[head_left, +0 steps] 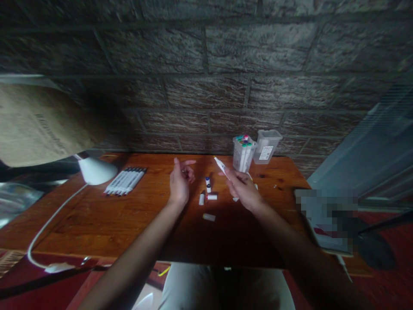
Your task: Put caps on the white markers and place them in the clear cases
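Holding 1 marker [221,165] in right hand [244,187], left hand [180,180] half-curled

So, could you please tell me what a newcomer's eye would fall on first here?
Probably the large beige lampshade at the picture's left edge, then, near the middle, the white marker held up in the right hand, with small caps lying loose between the two hands. Next might come the neat row of markers on the left of the wooden table.
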`<state>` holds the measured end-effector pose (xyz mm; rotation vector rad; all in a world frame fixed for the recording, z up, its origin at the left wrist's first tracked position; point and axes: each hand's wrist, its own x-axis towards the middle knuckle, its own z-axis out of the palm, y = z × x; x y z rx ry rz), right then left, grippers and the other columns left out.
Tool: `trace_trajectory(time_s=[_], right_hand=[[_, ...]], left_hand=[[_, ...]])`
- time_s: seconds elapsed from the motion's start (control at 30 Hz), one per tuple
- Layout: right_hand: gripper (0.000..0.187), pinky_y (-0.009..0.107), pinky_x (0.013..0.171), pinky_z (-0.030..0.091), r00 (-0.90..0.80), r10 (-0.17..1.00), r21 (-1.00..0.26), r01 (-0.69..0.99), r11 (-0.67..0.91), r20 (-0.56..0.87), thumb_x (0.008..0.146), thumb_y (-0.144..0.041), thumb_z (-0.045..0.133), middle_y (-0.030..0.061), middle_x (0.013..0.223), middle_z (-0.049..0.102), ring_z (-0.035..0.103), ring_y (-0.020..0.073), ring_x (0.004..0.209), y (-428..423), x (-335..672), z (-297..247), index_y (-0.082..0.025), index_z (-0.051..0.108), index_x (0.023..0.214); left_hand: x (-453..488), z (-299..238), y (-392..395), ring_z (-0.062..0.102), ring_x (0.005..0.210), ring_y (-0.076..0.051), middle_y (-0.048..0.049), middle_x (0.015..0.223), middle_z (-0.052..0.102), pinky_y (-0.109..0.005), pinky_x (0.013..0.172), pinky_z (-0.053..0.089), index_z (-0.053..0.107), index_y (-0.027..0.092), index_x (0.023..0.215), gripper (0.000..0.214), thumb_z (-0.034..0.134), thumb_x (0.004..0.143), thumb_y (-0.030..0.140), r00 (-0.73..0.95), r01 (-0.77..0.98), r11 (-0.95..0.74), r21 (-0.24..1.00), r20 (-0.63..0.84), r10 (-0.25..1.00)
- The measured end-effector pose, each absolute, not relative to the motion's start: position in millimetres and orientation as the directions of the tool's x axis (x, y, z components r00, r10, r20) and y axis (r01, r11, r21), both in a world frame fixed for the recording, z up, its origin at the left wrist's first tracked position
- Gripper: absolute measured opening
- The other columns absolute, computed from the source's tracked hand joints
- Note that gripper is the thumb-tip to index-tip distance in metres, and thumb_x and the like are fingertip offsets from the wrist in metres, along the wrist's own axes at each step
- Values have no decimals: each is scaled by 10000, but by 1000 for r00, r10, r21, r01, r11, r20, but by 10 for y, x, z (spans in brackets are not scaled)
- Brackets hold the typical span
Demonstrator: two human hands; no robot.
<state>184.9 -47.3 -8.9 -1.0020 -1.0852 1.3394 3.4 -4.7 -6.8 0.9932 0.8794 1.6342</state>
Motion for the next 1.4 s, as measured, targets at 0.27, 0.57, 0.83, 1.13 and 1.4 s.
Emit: trace_trajectory(time_s=[0.27,0.57,0.83,1.13,1.4], right_hand=[[522,230,353,117,-6,1000,-980,-200,-14,-13,705,-699,702,-96,467,389,211,28,338,-433,1869,-115,-191,589,662],[480,239,405,201,66,995,-991,-108,82,75,792,-637,620,-50,565,466,303,53,413,-415,1897,-134,-163,702,795],[310,279,703,502,44,969,-968,-62,245,243,763,-444,733,-1,851,676,619,123,704,-393,1889,-151,-216,681,967],[251,312,781,522,-43,959,-959,0,282,282,768,-431,744,18,846,725,689,172,811,-419,1869,-160,-209,660,849],[214,253,621,388,-567,803,-738,458,495,187,794,-411,759,7,776,728,618,139,672,-667,1813,-151,-202,722,824]], left_hand=[[18,-62,-50,320,423,-87,44,520,375,-222,412,258,688,159,825,609,472,859,728,-174,-334,-258,907,210,962],[49,-115,-59,315,428,-75,59,512,390,-210,419,227,693,159,825,436,632,837,590,-162,-206,-300,932,270,949],[88,-125,-164,519,571,-107,-6,647,642,-221,560,390,766,151,865,323,702,825,465,71,71,-374,925,369,927],[113,-79,-194,499,572,-98,10,649,628,-219,561,379,747,152,803,260,773,754,405,117,-69,-287,955,294,949],[29,-98,-65,630,661,-115,8,736,673,-238,690,506,620,165,846,351,776,751,464,-91,-235,-295,926,281,955]])
